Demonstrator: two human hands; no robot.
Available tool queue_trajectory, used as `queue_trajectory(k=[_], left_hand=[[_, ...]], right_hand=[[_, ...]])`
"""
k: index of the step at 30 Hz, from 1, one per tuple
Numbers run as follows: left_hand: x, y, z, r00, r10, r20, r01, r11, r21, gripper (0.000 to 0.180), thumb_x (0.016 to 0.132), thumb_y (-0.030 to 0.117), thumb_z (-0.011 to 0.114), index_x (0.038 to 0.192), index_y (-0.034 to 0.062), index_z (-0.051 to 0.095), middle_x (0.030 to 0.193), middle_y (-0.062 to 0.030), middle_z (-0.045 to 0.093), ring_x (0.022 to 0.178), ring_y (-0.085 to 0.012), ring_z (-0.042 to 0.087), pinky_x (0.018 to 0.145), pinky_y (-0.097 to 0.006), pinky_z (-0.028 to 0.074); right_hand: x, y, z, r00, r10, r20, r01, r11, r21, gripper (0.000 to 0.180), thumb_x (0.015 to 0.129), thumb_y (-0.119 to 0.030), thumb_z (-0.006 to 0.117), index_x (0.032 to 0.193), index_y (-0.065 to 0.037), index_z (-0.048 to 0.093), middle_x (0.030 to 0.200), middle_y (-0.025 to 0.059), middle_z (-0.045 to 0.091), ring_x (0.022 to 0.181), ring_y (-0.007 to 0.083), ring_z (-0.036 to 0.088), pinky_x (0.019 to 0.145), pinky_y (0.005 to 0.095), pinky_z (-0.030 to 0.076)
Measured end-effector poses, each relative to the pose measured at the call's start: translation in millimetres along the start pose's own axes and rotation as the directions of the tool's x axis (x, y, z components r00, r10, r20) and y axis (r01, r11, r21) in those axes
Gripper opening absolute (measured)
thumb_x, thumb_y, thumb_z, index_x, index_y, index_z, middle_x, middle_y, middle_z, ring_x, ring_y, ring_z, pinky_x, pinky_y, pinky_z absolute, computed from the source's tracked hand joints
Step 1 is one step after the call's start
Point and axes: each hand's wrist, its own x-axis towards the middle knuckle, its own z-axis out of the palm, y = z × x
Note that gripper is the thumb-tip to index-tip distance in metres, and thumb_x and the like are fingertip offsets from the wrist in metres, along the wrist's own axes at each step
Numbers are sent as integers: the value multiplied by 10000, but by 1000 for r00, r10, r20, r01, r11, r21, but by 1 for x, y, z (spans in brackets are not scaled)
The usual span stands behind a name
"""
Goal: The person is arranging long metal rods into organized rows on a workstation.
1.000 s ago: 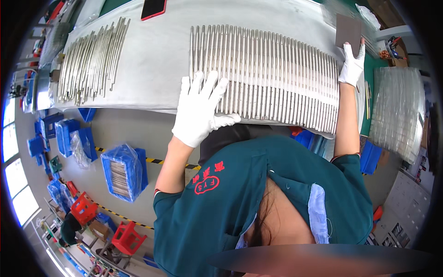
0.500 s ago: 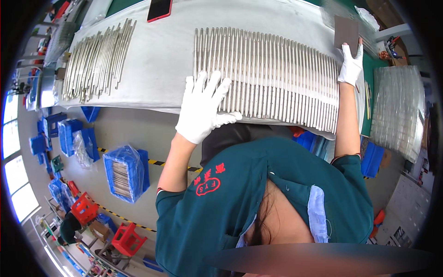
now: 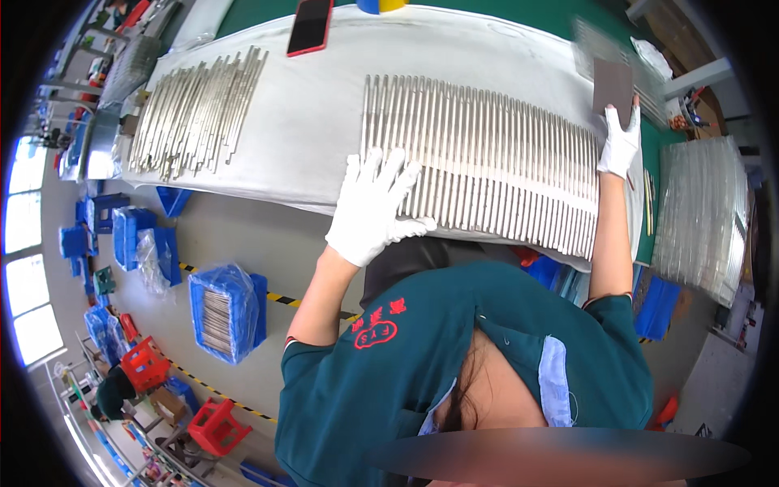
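A long row of thin silvery metal rods (image 3: 487, 162) lies side by side on the white-covered table. My left hand (image 3: 369, 211), in a white glove, rests with spread fingers over the lower left end of this row. At the row's far right end, my right hand (image 3: 620, 148), also white-gloved with some fingertips bare, grips the lower edge of a flat dark brown rectangular sheet (image 3: 613, 85). The sheet stands out beyond the fingers, above the row's right end. A second, looser group of metal rods (image 3: 195, 114) lies at the table's left.
A red-edged phone (image 3: 310, 26) lies at the table's far side. Clear plastic sheets or trays (image 3: 702, 219) are stacked at the right. On the floor at left stand a plastic-lined blue crate (image 3: 230, 312) holding rods and red stools (image 3: 217, 426).
The whole view has shifted, so table and rods sit lower and further right. A blue and yellow object now shows at the top edge. Both hands keep nearly the same places at the row.
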Motion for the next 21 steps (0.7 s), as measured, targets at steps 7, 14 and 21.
queue_trajectory(k=[7, 14, 21], left_hand=[[-1, 2, 8, 999, 8, -39, -5, 998, 69, 913, 776, 717, 639, 1414, 73, 538, 1460, -187, 505, 1339, -453, 446, 1138, -626, 287], [0, 1, 11, 999, 10, -34, -7, 997, 82, 941, 790, 742, 613, 1461, 95, 482, 1483, -205, 485, 1336, -483, 456, 1131, -634, 306], [1, 0, 10, 1000, 4, -23, -2, 997, 83, 932, 796, 748, 600, 1458, 104, 474, 1492, -214, 474, 1350, -483, 444, 1128, -635, 306]], right_hand=[[2, 13, -2, 1000, -27, -8, 27, 999, -23, 663, 931, -208, 735, 1516, -59, 460, 1464, 125, 536, 1305, 213, 522, 1103, 309, 387], [7, 21, 0, 999, -44, 0, 44, 999, -5, 658, 942, -172, 720, 1530, -67, 442, 1434, 119, 559, 1266, 200, 550, 1067, 305, 424], [8, 28, -2, 999, -22, 34, 22, 1000, 17, 651, 950, -218, 712, 1534, -103, 448, 1512, 104, 486, 1348, 223, 489, 1117, 320, 387]])
